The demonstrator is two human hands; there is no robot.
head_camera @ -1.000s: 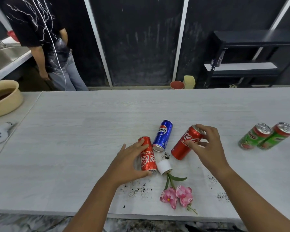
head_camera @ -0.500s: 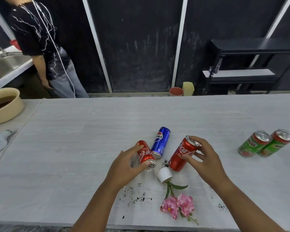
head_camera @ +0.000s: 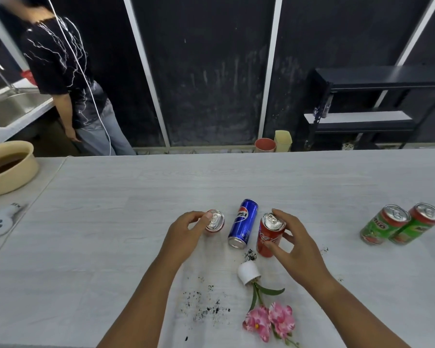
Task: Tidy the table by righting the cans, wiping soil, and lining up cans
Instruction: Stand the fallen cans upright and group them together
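- While the left hand point(head_camera: 186, 237) grips one red can point(head_camera: 214, 221), standing upright, the right hand point(head_camera: 296, 247) curls round a second red can point(head_camera: 269, 237), nearly upright and leaning slightly.
- Between them the blue can point(head_camera: 242, 223) lies on its side, long axis running away from the person.
- Soil point(head_camera: 206, 307) speckles the table point(head_camera: 111, 234) near the front edge.

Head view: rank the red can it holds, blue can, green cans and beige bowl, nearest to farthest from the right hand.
1. Red can, gripped by the right hand.
2. Blue can, lying just left of it.
3. Green cans, off to the right.
4. Beige bowl, far left.
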